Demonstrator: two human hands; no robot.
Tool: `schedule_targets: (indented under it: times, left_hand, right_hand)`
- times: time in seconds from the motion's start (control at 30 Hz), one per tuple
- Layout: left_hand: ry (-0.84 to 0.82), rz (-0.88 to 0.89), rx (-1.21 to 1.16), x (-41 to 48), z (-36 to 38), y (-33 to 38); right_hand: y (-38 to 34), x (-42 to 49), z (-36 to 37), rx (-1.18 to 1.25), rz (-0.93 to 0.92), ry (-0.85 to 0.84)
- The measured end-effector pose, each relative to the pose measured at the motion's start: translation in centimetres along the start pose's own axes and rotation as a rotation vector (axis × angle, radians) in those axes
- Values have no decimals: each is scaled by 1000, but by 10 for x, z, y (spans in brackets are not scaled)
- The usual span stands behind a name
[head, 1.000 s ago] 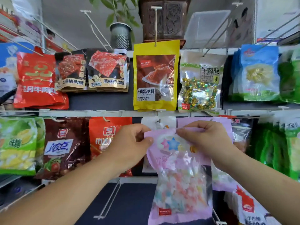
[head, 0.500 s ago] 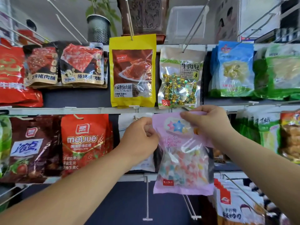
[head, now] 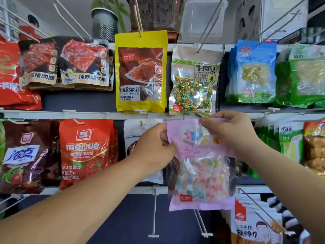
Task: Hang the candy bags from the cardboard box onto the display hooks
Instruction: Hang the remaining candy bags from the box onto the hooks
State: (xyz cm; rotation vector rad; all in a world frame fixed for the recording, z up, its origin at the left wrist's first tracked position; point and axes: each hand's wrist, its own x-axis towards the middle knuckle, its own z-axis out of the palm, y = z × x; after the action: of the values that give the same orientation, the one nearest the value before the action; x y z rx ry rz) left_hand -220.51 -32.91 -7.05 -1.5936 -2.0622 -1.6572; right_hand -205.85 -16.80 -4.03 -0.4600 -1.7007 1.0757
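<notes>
Pinching the pink candy bag [head: 200,166] at its top corners, the left hand [head: 154,148] and right hand [head: 230,132] hold it upright. It hangs just below the rail [head: 88,114], between the red gummy bag [head: 86,152] and green packets [head: 290,143].

The candy bag [head: 200,166] is made of glossy pink plastic film, crinkled, with a clear window set in the lower part. The yellow bag [head: 140,73] and the red bag [head: 86,152] are formed of shiny film on which highlights are caught. Gold and green foil wrappers are seen through the clear bag [head: 193,85]. The hooks [head: 154,213] are thin metal-looking rods, finished pale and matt. The back panel [head: 75,101] is finished dark and matt.
</notes>
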Motion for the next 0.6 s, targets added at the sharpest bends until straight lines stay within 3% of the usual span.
schedule_targets:
  times: [0.1, 0.3, 0.37, 0.43, 0.5, 0.6]
  left_hand:
    - [8, -3, -3, 3, 1, -1]
    - [-24, -51, -24, 3, 5, -9]
    - [-28, -67, -20, 0, 4, -15]
    - [-33, -84, -3, -6, 1, -20]
    - [-33, -105, 11, -14, -2, -29]
    - [-35, -137, 33, -29, -6, -41]
  right_hand:
    - [-4, 3, 4, 5, 17, -1]
    - [12, 7, 4, -438, -121, 114]
    - [18, 5, 1, -708, -326, 253]
    - [29, -11, 3, -886, -665, 378]
    - [48, -37, 16, -942, -901, 256]
    - [80, -52, 33, -1042, -877, -50]
